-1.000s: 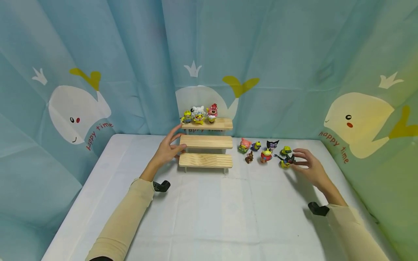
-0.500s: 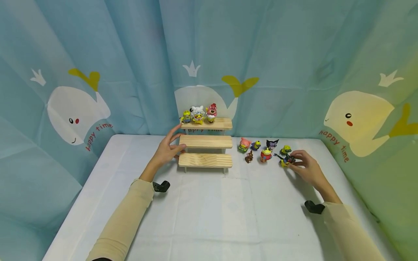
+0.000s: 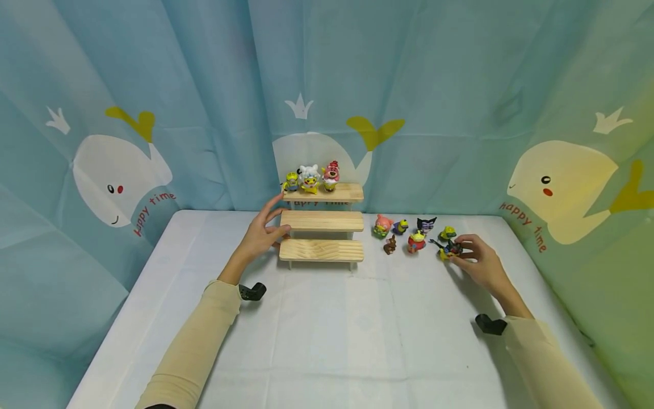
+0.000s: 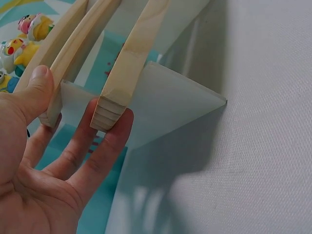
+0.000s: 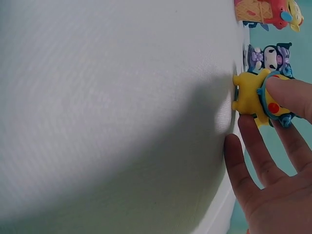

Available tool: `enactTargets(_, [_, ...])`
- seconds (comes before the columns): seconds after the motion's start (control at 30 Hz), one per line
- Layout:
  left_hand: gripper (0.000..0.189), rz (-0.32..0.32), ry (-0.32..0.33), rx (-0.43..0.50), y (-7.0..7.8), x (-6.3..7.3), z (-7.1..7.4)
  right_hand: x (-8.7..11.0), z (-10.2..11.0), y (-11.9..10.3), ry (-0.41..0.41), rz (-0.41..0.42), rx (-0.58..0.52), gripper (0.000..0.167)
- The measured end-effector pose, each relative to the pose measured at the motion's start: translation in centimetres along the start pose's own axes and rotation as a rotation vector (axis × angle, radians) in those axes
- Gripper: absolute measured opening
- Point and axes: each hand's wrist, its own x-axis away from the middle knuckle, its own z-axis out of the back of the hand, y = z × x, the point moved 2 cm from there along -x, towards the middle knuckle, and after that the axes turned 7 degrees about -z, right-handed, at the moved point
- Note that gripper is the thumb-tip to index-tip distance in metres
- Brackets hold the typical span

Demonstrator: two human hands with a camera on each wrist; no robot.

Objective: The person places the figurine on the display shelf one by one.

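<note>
Yellow figurine (image 3: 447,251) with a dark hood is, in the head view, occupying a spot near the back right corner of the worktop (image 3: 327,329), and the right hand (image 3: 482,262) is pinching it from the right. A brown figurine (image 3: 390,245), a red figurine (image 3: 416,244) and a black-and-purple figurine (image 3: 426,226) are standing to its left; a green figurine (image 3: 447,233) is standing just behind it. Near the middle of the back edge, the left hand (image 3: 260,236) is gripping the left end of a wooden three-tier stand (image 3: 322,220), whose top board (image 3: 349,193) is carrying three figurines.

From the left wrist, the thumb is pressing the middle board (image 4: 80,48) while partly spread fingers (image 4: 100,156) are curling at the board ends.

From the right wrist, the thumb is lying across the yellow figurine's face and bent fingers are reaching its other side. Whether its feet are touching the worktop, I cannot tell.
</note>
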Motion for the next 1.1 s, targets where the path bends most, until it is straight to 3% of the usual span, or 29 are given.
enactTargets(0.33, [0.08,-0.014,-0.006,0.012,-0.1,-0.2,0.0,0.2,0.4,-0.1,-0.004,-0.013,-0.002,0.047])
enactTargets(0.57, [0.08,-0.034,0.01,-0.03,-2.6,-0.7,0.4,0.2,0.3,-0.3,-0.001,-0.007,0.015,0.047])
enactTargets(1.1, [0.08,-0.034,0.017,-0.041,-2.6,-0.3,0.4,1.1,1.6,-1.1,0.053,0.06,0.067,0.039])
